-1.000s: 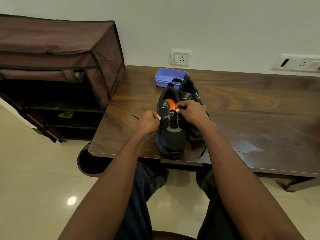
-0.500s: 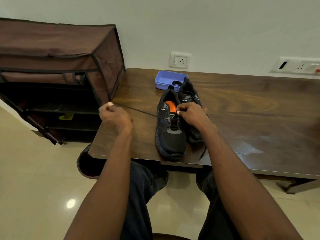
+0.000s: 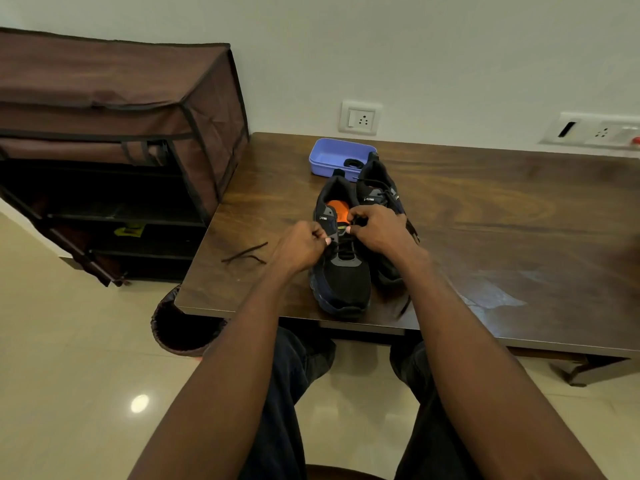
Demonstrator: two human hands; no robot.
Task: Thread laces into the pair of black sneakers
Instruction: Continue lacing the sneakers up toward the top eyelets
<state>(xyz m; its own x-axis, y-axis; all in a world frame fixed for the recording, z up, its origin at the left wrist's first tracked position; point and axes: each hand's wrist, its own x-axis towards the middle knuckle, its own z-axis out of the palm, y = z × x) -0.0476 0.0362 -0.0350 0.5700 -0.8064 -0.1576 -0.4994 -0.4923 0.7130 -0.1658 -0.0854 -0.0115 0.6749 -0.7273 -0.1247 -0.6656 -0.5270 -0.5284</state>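
Your left hand (image 3: 302,247) and right hand (image 3: 375,230) both pinch the lace (image 3: 246,253) at the near sneaker (image 3: 341,268) on the worktop (image 3: 485,216); its loose end trails left.

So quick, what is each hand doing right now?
Left hand: fingers curled, pinching the black lace at the near sneaker.
Right hand: fingers curled, gripping that sneaker's eyelet edge.

Both hands (image 3: 346,237) pinch lace at the near sneaker (image 3: 341,271).
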